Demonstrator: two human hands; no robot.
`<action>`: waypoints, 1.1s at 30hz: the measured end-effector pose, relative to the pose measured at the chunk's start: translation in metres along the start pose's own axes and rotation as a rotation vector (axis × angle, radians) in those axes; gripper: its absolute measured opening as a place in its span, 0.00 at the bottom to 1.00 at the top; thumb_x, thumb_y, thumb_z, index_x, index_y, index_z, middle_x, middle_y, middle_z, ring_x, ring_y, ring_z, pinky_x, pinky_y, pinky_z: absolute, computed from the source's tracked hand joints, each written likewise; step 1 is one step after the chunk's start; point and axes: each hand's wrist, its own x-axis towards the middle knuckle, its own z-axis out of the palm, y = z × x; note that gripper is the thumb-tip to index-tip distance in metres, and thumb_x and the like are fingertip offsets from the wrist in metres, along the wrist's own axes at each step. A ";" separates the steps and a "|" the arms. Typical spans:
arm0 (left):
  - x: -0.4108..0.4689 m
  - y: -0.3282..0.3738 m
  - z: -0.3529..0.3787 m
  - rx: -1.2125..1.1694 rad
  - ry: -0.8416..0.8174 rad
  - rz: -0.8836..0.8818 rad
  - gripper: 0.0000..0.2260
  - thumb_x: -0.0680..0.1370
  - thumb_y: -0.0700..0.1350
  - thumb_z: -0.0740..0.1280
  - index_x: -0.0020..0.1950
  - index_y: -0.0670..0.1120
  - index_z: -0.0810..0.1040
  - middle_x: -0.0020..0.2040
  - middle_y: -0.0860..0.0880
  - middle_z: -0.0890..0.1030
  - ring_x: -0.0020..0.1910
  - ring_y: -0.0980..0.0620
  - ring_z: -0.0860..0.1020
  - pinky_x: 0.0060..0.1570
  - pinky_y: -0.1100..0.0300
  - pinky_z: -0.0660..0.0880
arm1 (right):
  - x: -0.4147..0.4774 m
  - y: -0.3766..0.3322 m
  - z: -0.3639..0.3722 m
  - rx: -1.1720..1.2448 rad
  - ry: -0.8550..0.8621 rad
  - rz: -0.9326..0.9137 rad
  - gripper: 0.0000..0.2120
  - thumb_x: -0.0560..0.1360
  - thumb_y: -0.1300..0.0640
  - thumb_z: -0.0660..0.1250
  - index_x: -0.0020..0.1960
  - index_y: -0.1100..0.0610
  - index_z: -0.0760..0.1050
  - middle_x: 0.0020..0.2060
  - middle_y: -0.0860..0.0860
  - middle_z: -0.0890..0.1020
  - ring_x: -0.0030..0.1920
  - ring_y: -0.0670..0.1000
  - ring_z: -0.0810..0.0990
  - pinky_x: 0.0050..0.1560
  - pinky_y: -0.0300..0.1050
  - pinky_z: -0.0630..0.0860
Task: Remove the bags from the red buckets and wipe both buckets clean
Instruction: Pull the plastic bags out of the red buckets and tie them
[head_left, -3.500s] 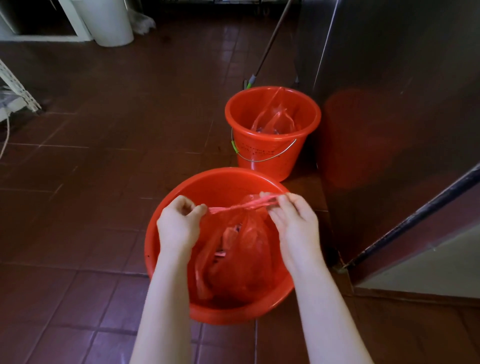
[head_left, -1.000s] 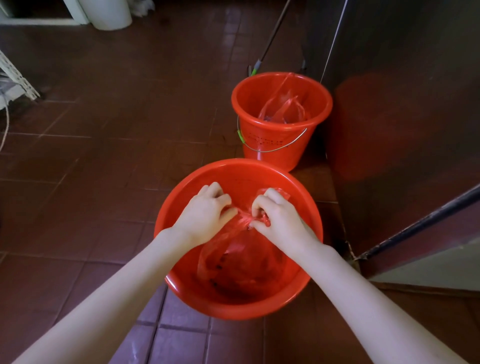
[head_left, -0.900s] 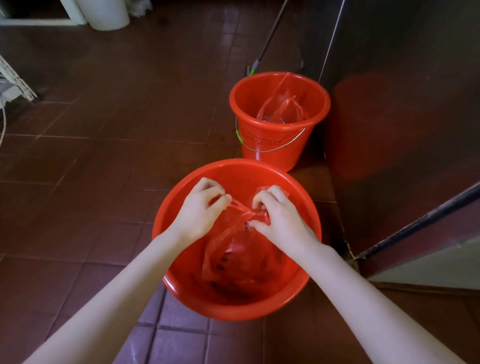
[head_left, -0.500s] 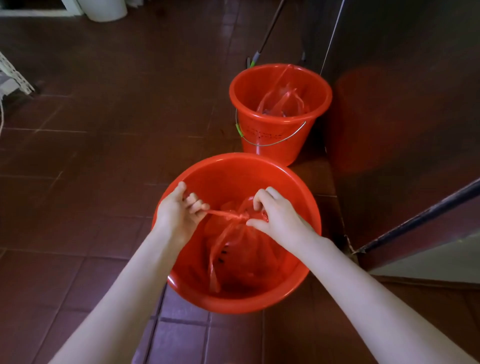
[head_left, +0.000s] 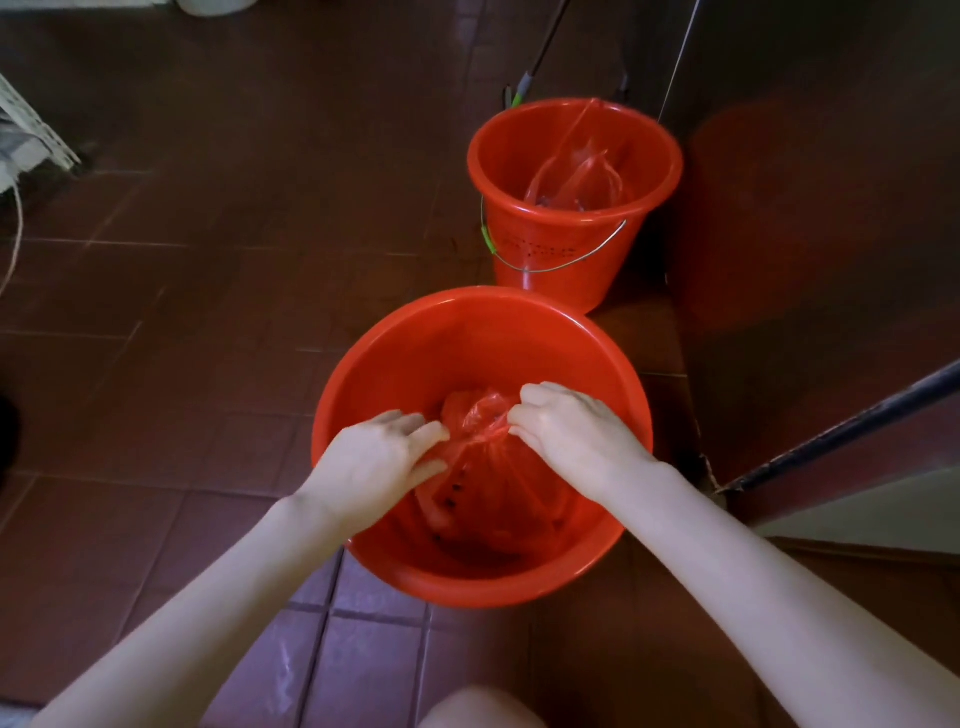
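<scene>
inside the near bucket (head_left: 467, 353): left hand (head_left: 374, 462), right hand (head_left: 566, 426) on bag (head_left: 493, 483)

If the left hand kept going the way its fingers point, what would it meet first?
The red bag, held by the left hand; beyond it, probably the right hand.

Person, head view. Left hand (head_left: 374, 462) and right hand (head_left: 571, 431): both bare, with nothing worn on the fingers or the wrists that show. Left forearm (head_left: 208, 597) and right forearm (head_left: 753, 571): bare along all of their visible length, slender at the wrist and broadening toward the lower edge of the frame. A faint crease marks the left wrist. Knee (head_left: 483, 709): a rounded bare shape at the bottom edge. Fingernails are too blurred to describe.
</scene>
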 end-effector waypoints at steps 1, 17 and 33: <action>-0.002 -0.001 -0.002 -0.006 -0.009 0.034 0.10 0.76 0.47 0.71 0.56 0.46 0.81 0.46 0.48 0.82 0.44 0.45 0.80 0.39 0.52 0.79 | -0.003 0.002 0.001 0.012 -0.017 0.008 0.11 0.81 0.54 0.61 0.46 0.59 0.78 0.39 0.49 0.69 0.43 0.48 0.69 0.38 0.49 0.71; -0.040 0.054 -0.014 -0.138 -0.072 -0.007 0.23 0.70 0.67 0.67 0.57 0.55 0.83 0.60 0.57 0.78 0.56 0.52 0.75 0.49 0.54 0.72 | -0.044 0.042 -0.003 0.080 -0.082 0.070 0.27 0.69 0.32 0.65 0.65 0.42 0.75 0.60 0.39 0.73 0.63 0.44 0.66 0.66 0.44 0.63; -0.024 0.085 0.026 -0.265 0.045 -0.099 0.13 0.74 0.50 0.69 0.58 0.52 0.82 0.50 0.58 0.81 0.45 0.55 0.82 0.34 0.63 0.77 | -0.069 0.049 0.015 0.217 0.148 0.103 0.14 0.73 0.48 0.71 0.59 0.47 0.82 0.61 0.43 0.77 0.67 0.43 0.70 0.61 0.49 0.75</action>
